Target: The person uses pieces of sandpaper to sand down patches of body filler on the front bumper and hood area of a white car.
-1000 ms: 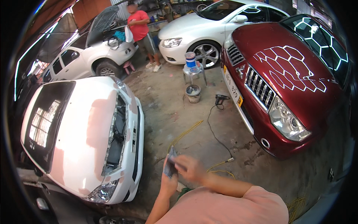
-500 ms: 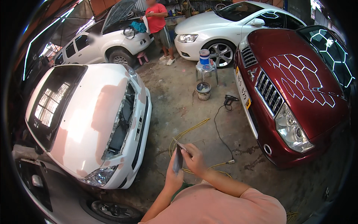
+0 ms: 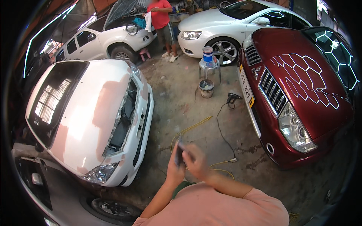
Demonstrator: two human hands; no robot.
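Just beyond the pink shirt (image 3: pixel 215 205), the left hand (image 3: pixel 175 174) holds a thin grey piece (image 3: pixel 178 155); the blurred right hand (image 3: pixel 197 162) curls against it, its grip unclear. Farther off, a yellow cord (image 3: pixel 203 121) and then a black power tool (image 3: pixel 233 97) lie on the floor (image 3: pixel 169 96).

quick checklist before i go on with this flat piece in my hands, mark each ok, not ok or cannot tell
1. Left hand holding the dark flat piece: ok, fingers around it.
2. Right hand grip on the piece: cannot tell, it is blurred.
3. Floor ahead free of cords: not ok, a yellow cord and a black cord lie loose there.
4. Black power tool switched off: cannot tell; it lies on the floor near the red car.
5. Bucket upright: ok.
6. Person in the red shirt well away from your hands: ok, over by the white cars.
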